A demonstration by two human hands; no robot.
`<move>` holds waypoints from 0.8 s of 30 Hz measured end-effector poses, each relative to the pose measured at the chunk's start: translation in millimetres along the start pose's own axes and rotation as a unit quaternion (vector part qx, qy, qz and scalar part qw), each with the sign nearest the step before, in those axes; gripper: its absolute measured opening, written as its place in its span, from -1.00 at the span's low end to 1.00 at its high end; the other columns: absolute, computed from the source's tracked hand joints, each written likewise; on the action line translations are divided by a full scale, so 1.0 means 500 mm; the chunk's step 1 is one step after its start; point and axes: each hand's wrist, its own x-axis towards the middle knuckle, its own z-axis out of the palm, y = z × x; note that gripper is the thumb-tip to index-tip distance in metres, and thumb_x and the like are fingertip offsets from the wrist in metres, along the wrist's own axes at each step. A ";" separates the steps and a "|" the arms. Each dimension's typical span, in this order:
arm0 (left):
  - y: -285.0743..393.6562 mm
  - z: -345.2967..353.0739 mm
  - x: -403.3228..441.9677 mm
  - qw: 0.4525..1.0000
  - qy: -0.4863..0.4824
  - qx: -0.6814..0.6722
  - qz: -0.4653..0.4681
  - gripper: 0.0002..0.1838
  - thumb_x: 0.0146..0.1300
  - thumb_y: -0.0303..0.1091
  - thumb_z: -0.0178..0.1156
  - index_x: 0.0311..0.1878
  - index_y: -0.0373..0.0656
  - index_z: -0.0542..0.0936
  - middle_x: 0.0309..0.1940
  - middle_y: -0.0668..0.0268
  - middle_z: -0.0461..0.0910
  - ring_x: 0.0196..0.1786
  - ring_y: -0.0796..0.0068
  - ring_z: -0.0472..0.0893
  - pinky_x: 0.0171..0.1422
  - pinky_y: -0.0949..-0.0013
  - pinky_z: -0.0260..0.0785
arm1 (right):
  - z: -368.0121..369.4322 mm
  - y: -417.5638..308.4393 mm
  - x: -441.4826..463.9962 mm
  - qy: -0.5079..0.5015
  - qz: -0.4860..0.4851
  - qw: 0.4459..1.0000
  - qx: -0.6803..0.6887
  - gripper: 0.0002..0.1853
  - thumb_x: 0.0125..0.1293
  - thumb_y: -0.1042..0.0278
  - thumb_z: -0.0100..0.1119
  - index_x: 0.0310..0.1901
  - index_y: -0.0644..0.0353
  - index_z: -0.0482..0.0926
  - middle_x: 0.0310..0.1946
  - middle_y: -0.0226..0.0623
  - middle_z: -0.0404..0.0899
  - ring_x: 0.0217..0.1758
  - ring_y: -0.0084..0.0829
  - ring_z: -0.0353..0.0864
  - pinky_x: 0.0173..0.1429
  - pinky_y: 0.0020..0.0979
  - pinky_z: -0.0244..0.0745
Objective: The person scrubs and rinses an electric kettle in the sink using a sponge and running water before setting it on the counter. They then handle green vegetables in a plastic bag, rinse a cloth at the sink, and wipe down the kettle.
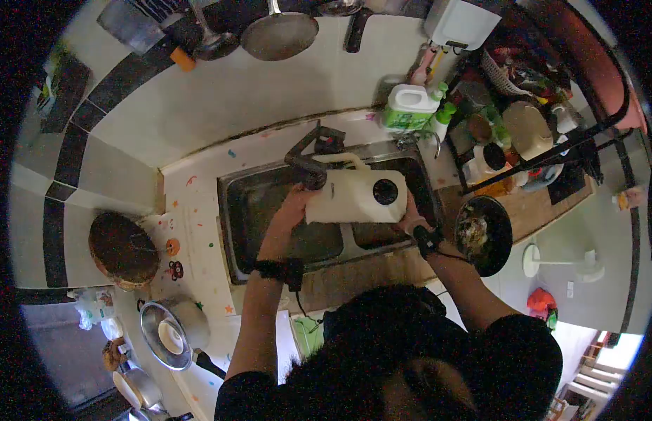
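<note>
Held white jug (347,202) between left fingers (296,201) and right fingers (411,212), set wide apart on its opposite sides | had sink (259,189) beneath both | noted dark pan (500,245) to right of right fingers | noted green-labelled bottle (410,107) beyond them

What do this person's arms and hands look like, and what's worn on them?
The sleeves are short and black. The left forearm wears a black strap with a boxy dark unit and dark cable. A dark band wraps the right wrist. The left hand and right hand appear gloveless; markings can't be made out.
</note>
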 end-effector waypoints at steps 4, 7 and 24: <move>-0.086 -0.026 0.100 0.994 0.091 0.061 0.007 -0.59 0.12 -0.24 0.16 0.00 -0.25 0.44 -0.13 0.30 0.52 -0.17 0.40 0.54 -0.04 0.32 0.38 | -0.004 -0.031 -0.053 0.009 -0.032 0.999 0.006 -0.48 0.20 -0.11 -0.01 0.07 0.07 0.41 -0.06 -0.33 0.49 -0.03 -0.29 0.47 0.10 -0.17 0.37; -0.129 -0.029 0.155 0.982 0.139 0.131 -0.003 -0.58 0.13 -0.23 0.15 0.01 -0.25 0.43 -0.10 0.29 0.50 -0.15 0.39 0.54 -0.02 0.31 0.36 | 0.089 -0.078 -0.133 0.032 0.016 0.999 0.025 -0.47 0.22 -0.12 -0.05 0.08 0.09 0.40 -0.04 -0.31 0.48 0.00 -0.31 0.46 0.08 -0.18 0.39; -0.034 0.254 0.013 0.731 0.074 0.635 0.240 -0.51 0.07 0.15 0.07 -0.61 -0.14 0.53 -0.70 0.14 0.46 -0.52 0.15 0.52 -0.33 0.18 0.34 | 0.263 -0.198 0.025 -0.052 -0.130 0.630 -0.764 -0.61 0.12 0.19 0.13 -0.10 0.31 0.46 -0.12 -0.02 0.50 -0.10 -0.22 0.51 0.03 -0.31 0.38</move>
